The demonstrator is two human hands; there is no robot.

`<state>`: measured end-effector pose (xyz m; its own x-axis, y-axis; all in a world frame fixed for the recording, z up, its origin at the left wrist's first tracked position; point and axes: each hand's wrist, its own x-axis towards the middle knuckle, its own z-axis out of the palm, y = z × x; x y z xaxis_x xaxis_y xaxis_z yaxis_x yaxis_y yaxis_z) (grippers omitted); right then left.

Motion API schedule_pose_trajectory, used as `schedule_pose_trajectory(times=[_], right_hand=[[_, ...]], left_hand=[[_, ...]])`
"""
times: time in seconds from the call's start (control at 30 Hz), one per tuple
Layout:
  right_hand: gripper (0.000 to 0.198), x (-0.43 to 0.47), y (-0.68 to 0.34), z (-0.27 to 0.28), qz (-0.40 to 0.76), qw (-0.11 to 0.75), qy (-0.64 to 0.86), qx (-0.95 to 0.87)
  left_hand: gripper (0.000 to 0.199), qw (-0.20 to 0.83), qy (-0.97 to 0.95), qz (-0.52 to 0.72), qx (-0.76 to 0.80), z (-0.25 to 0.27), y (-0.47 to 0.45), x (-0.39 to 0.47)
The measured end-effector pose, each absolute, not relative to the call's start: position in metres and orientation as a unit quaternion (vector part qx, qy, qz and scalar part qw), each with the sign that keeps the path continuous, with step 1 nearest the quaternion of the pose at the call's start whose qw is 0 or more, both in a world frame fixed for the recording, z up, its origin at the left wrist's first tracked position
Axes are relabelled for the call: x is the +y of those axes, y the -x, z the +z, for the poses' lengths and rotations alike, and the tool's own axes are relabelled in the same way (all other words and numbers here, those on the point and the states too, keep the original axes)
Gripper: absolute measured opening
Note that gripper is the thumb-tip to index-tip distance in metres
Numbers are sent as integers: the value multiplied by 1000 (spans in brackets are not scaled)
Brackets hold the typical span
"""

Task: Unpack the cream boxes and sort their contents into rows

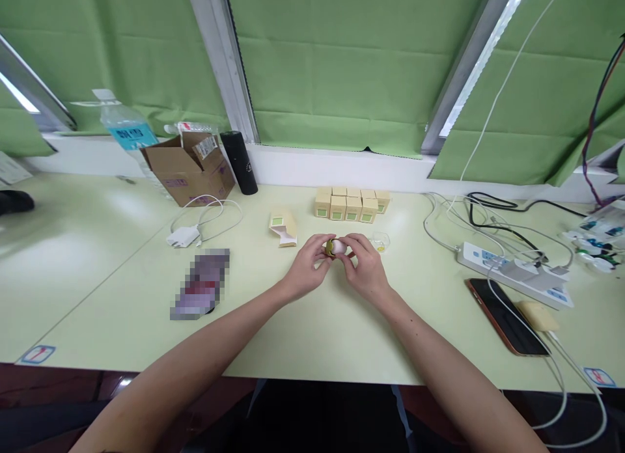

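fingers holding object, seemingly chinese bottle label

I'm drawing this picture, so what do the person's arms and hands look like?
The left hand and right hand wear no gloves. The left forearm and right forearm are bare, with no watch or bracelet showing; a tiny spot marks the right one.
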<state>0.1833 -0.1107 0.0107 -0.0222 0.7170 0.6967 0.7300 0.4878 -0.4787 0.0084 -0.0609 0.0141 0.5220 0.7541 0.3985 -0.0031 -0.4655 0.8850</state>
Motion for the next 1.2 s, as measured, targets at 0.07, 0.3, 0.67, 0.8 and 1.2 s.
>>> schedule_pose_trajectory(times=[0.07,0.3,0.67,0.8,1.2], right_hand=[[26,-110,-186,10,-24,464,504,-728],[32,-112,-180,10,-118,407,505,-752],[27,-111,-184,11,-108,364,511,-771],[26,-111,-179,12,-83,369,513,-771],[21,-111,-184,14,1,448,495,-745]], left_hand=[[39,478,-726,415,269,13,-9,-60],[32,479,-714,419,292,18,-13,-62],[33,388,-776,380,320,21,-11,-61],[37,355,-790,372,334,24,-10,-60],[49,438,-759,389,284,21,-6,-57]])
